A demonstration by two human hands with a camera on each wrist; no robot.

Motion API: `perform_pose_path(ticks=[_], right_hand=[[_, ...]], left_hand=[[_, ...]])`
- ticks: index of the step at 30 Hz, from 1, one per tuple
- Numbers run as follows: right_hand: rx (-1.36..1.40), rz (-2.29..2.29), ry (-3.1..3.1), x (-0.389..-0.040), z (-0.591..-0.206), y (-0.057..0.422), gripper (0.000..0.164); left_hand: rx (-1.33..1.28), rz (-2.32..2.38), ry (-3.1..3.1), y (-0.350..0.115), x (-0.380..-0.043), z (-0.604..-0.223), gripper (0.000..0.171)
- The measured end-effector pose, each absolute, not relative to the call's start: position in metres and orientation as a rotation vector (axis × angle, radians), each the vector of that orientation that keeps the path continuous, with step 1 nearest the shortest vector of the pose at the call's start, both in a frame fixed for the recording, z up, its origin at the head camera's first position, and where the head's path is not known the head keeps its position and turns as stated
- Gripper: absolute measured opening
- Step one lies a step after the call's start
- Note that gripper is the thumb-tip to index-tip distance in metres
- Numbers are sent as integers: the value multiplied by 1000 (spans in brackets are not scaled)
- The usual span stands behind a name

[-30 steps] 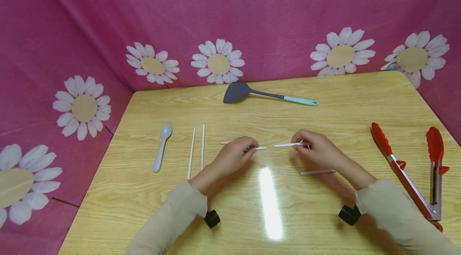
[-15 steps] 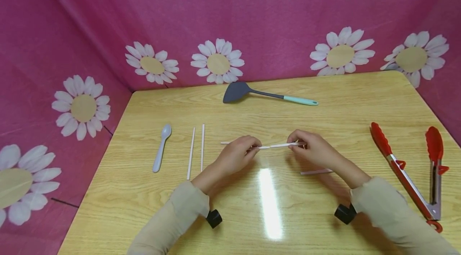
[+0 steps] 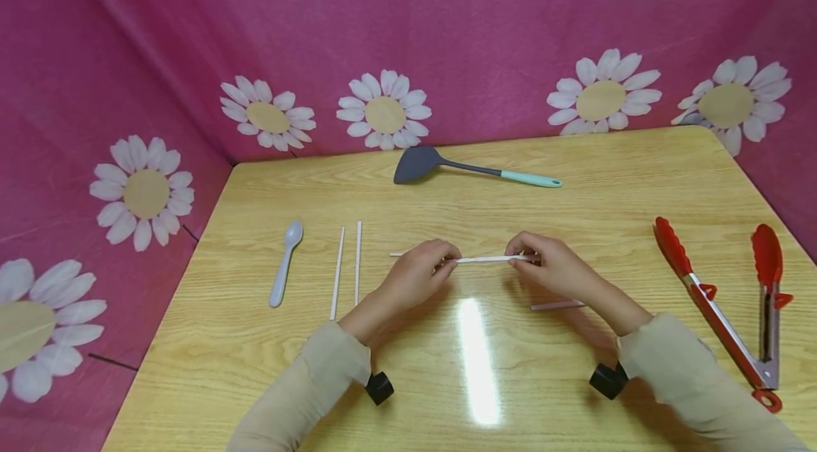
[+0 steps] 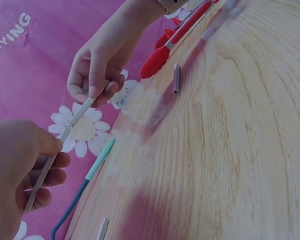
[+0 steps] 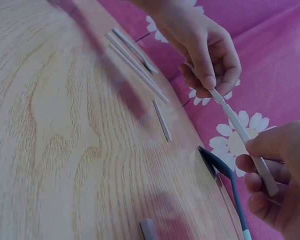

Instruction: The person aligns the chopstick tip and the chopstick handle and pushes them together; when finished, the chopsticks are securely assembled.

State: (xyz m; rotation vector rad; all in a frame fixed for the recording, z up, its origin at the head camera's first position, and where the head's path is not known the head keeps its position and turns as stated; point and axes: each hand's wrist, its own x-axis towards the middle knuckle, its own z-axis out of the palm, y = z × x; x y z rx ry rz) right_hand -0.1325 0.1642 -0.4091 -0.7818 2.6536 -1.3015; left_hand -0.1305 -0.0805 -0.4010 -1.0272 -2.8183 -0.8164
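Note:
My left hand (image 3: 415, 274) pinches a white chopstick piece (image 4: 42, 177) between thumb and fingers. Opposite it, my right hand (image 3: 554, 264) pinches another white chopstick piece (image 5: 262, 175). Above the table the two pieces meet end to end in one nearly straight line, with a narrow notch where they touch. Whether they are locked together, I cannot tell. A short loose piece (image 3: 555, 305) lies below my right hand. Another loose piece (image 5: 162, 120) rests beyond my left hand, partly hidden by it in the head view.
Two full-length chopsticks, one nearer the spoon (image 3: 337, 273), lie left of my hands, beside a pale spoon (image 3: 285, 264). A dark spatula (image 3: 469, 167) with a mint handle lies at the back. Red-tipped tongs (image 3: 724, 328) lie spread at the right of the wooden table (image 3: 255, 367).
The right hand has moved left, carrying its chopstick piece until the end meets the left hand's piece. The gap between them has closed. My left hand has barely moved.

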Motion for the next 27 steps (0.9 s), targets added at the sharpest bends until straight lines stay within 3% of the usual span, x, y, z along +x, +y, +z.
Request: perform_pose_path(ticks=[27], right_hand=[[-666, -1458, 2617, -130, -409, 156, 5]], left_hand=[[-1063, -990, -2720, -74, -131, -398, 5]])
